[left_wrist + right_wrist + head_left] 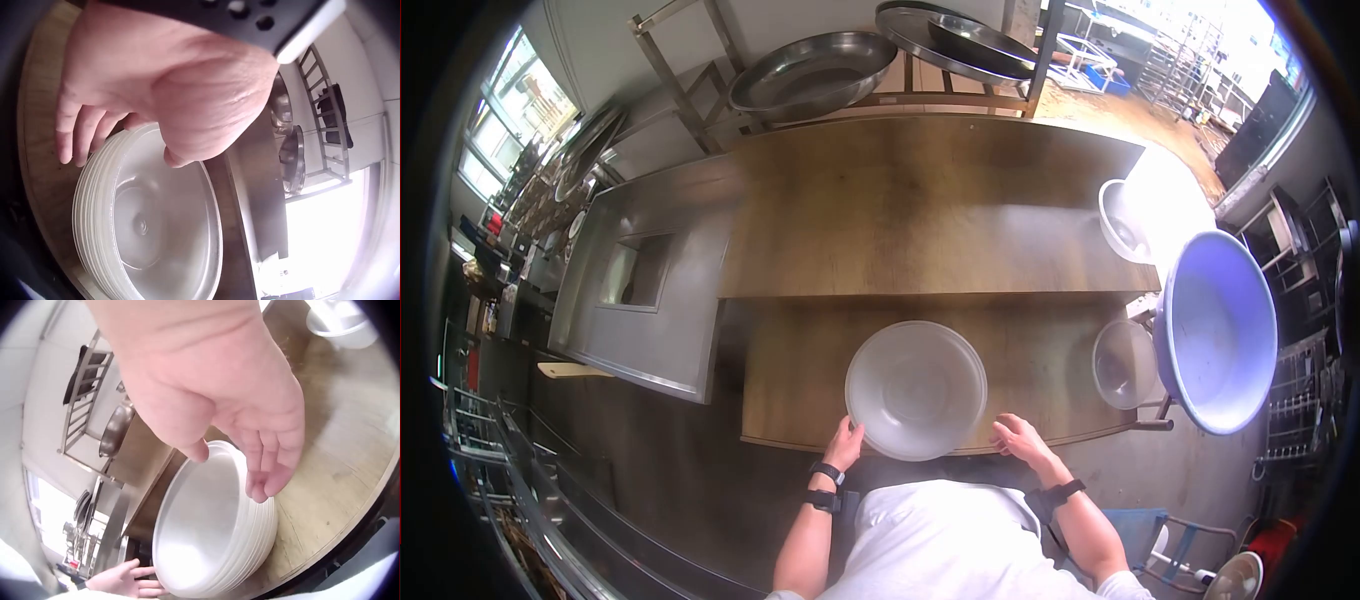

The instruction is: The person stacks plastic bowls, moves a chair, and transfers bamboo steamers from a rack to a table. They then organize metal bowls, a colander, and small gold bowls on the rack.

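Several translucent white bowls (915,390) stand nested in one stack near the front edge of the lower wooden surface; the left wrist view shows their layered rims (94,219). My left hand (845,443) is at the stack's left side, fingers extended and loosely spread; whether it touches the rim I cannot tell. On the other side, my right hand (1020,440) is held slightly apart from the stack in the head view, its fingers (269,456) gently bent and holding nothing. The top bowl (206,512) looks empty inside.
A raised wooden shelf (920,220) runs behind the stack. To the right are a white bowl (1122,222), a clear bowl (1125,365) and a large purple basin (1217,333). A metal counter (685,310) with a square opening is at left; metal pans (813,75) lean behind.
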Demonstrator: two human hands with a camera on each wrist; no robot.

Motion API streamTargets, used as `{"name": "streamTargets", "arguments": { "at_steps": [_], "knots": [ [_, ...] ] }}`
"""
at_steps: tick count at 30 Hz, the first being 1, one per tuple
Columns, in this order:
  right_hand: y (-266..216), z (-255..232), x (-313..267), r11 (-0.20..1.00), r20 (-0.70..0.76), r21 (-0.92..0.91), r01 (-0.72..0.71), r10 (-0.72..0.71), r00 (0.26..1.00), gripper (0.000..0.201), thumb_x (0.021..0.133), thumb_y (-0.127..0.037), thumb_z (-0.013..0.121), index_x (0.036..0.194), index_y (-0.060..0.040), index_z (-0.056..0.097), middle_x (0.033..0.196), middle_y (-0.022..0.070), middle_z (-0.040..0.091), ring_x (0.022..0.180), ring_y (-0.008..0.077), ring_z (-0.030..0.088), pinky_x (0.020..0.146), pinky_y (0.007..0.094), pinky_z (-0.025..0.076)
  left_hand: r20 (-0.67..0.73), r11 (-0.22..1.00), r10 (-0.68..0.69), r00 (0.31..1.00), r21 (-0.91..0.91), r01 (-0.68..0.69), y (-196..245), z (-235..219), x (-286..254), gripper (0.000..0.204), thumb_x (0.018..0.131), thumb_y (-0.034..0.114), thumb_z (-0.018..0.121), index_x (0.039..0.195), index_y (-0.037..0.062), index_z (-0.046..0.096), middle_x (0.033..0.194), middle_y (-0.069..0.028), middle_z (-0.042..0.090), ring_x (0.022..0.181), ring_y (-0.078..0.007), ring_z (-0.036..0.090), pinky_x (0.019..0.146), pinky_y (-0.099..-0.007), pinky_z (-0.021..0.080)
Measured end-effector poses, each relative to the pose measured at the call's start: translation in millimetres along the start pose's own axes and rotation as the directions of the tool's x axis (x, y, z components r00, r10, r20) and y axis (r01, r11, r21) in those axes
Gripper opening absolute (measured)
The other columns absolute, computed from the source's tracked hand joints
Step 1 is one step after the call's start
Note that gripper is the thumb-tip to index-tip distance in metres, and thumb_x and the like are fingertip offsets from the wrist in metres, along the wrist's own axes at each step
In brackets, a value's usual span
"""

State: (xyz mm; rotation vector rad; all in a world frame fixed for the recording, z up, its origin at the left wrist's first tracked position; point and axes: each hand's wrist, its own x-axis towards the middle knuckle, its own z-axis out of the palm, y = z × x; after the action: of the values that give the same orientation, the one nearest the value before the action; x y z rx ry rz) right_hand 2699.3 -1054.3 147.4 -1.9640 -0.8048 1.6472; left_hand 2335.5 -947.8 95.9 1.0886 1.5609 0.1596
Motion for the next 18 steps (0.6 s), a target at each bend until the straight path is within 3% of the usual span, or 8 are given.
{"name": "streamTargets", "arguments": {
  "at_steps": [5,9,10,11,13,15,16,18],
  "knots": [
    [34,-29,-12,0.973,-0.019,0.219,-0.074,0.080,0.997,0.047,0.101,-0.031,0.051,0.135,0.0022,0.045,0.101,0.0137,0.067,0.085,0.0177,0.065,0.076,0.0313,0.055,0.012,0.974,0.100,0.995,0.202,-0.101,-24,1,25,0.078,0.092,0.044,0.055,0.145,-0.0073,0.029,0.114,-0.0288,0.064,0.114,-0.0411,0.059,0.100,-0.0425,0.043],
    [101,-88,-2,0.749,-0.021,0.646,-0.151,0.214,0.977,0.053,0.102,-0.036,0.049,0.140,-0.0016,0.037,0.104,0.0160,0.065,0.086,0.0223,0.065,0.076,0.0336,0.055,-0.062,0.995,0.034,0.998,0.098,-0.027,-8,10,22,0.064,0.091,0.033,0.060,0.137,-0.0053,0.037,0.097,-0.0187,0.067,0.075,-0.0260,0.067,0.066,-0.0366,0.055],
    [119,-105,3,0.652,-0.053,0.745,-0.141,0.269,0.962,0.056,0.101,-0.039,0.048,0.141,-0.0016,0.035,0.109,0.0178,0.064,0.089,0.0236,0.064,0.078,0.0348,0.055,-0.100,0.997,0.044,0.994,0.067,-0.038,0,14,16,0.058,0.090,0.028,0.062,0.133,-0.0047,0.040,0.090,-0.0140,0.065,0.062,-0.0180,0.062,0.052,-0.0319,0.051],
    [133,-123,9,0.548,-0.074,0.828,-0.122,0.321,0.944,0.059,0.101,-0.042,0.048,0.142,-0.0016,0.033,0.114,0.0196,0.062,0.093,0.0249,0.063,0.080,0.0359,0.054,-0.152,0.996,0.037,0.988,0.088,-0.023,5,19,11,0.056,0.091,0.029,0.061,0.131,-0.0049,0.042,0.090,-0.0142,0.065,0.062,-0.0178,0.062,0.052,-0.0315,0.051],
    [161,-161,18,0.388,-0.144,0.922,-0.016,0.382,0.913,0.073,0.098,-0.048,0.051,0.148,-0.0023,0.024,0.130,0.0238,0.052,0.099,0.0280,0.059,0.081,0.0369,0.053,-0.256,0.998,0.027,0.966,0.056,-0.014,17,32,-2,0.054,0.089,0.029,0.061,0.129,-0.0053,0.048,0.095,-0.0192,0.066,0.072,-0.0256,0.066,0.064,-0.0375,0.055],
    [183,-200,24,0.300,-0.170,0.953,0.034,0.439,0.883,0.080,0.096,-0.051,0.053,0.150,-0.0025,0.020,0.133,0.0231,0.050,0.101,0.0282,0.059,0.081,0.0370,0.053,-0.398,0.917,0.232,0.888,0.394,-0.063,-7,36,11,0.052,0.087,0.028,0.061,0.126,-0.0051,0.053,0.109,-0.0264,0.064,0.094,-0.0369,0.064,0.085,-0.0458,0.051],
    [197,-216,31,0.271,-0.180,0.961,0.057,0.453,0.873,0.085,0.094,-0.054,0.056,0.150,-0.0023,0.018,0.131,0.0214,0.051,0.101,0.0283,0.058,0.081,0.0373,0.053,-0.431,0.965,0.128,0.893,0.262,-0.012,1,44,4,0.052,0.085,0.027,0.062,0.126,-0.0040,0.056,0.122,-0.0310,0.058,0.115,-0.0441,0.053,0.103,-0.0496,0.039],
    [222,-248,46,0.227,-0.171,0.972,0.066,0.481,0.860,0.082,0.092,-0.054,0.058,0.146,-0.0015,0.024,0.124,0.0210,0.055,0.101,0.0286,0.059,0.079,0.0389,0.053,-0.463,0.937,0.185,0.867,0.349,-0.014,11,62,-9,0.053,0.085,0.027,0.062,0.127,-0.0039,0.055,0.123,-0.0309,0.057,0.118,-0.0437,0.051,0.104,-0.0488,0.038]
  ]
}}
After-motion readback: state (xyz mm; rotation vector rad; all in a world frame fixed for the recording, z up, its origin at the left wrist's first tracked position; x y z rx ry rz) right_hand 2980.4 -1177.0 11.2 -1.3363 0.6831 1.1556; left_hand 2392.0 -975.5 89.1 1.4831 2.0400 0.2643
